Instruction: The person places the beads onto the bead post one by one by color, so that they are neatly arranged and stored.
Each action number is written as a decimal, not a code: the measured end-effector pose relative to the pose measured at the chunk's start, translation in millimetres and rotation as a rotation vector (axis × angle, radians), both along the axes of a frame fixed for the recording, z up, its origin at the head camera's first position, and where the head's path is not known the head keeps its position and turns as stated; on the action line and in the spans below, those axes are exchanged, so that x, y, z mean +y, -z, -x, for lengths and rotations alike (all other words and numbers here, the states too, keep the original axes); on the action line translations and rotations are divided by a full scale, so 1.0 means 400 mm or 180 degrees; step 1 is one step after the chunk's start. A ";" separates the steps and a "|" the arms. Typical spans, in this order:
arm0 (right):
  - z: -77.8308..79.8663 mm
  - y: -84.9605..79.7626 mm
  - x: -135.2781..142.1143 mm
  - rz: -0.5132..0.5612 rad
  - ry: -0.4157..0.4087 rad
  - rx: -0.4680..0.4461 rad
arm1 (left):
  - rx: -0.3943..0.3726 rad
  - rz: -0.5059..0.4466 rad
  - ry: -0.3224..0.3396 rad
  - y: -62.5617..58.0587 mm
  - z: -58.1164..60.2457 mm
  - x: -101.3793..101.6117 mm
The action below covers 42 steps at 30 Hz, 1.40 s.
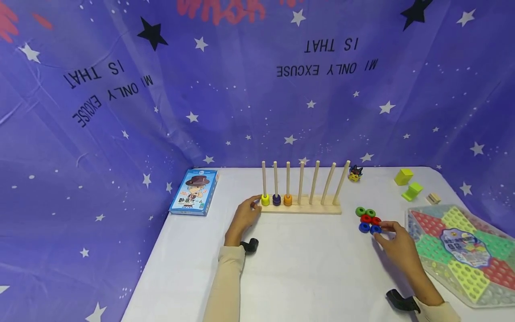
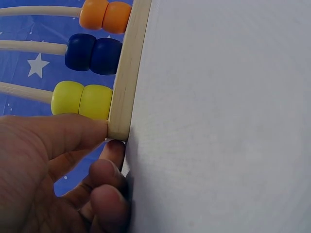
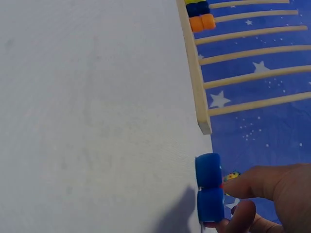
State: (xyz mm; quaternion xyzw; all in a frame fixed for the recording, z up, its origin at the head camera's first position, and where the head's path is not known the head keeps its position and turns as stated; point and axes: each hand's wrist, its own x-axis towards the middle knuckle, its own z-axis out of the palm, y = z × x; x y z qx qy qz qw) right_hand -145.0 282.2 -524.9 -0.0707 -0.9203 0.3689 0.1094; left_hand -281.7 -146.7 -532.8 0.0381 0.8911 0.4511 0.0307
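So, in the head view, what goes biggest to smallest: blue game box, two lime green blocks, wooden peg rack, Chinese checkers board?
1. Chinese checkers board
2. Wooden peg rack, counting its gaps
3. Blue game box
4. Two lime green blocks: too alike to rank

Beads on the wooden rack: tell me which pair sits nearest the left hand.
The yellow pair, on the end peg beside the left hand; the dark blue pair and orange pair sit farther along the rack.

Purple bkdrop (image 1: 241, 98): "IS THAT", "MI ONLY EXCUSE", x2; blue box (image 1: 194, 192): "卧底ゲーム"; board label (image 1: 466, 247) illeg.
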 end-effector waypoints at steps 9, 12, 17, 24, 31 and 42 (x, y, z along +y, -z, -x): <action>-0.010 0.036 -0.017 -0.0176 -0.0038 0.0070 | 0.0029 0.0001 0.0040 0.011 -0.017 0.005; -0.009 0.027 -0.019 -0.0153 -0.0013 0.0076 | 0.0101 0.0069 0.0019 0.005 -0.012 0.005; 0.005 -0.027 -0.025 -0.0122 0.0069 0.0055 | 0.0118 0.0078 0.0016 -0.006 0.000 -0.001; 0.055 -0.182 -0.076 -0.0046 0.0178 0.0328 | 0.0102 0.0101 0.0000 -0.008 0.010 -0.007; 0.111 -0.353 -0.183 0.0241 -0.0060 0.0735 | 0.0095 0.0088 0.0043 0.001 0.009 -0.005; 0.239 -0.465 -0.371 0.0302 -0.0868 0.0563 | 0.0131 0.0051 0.0055 -0.009 0.002 -0.006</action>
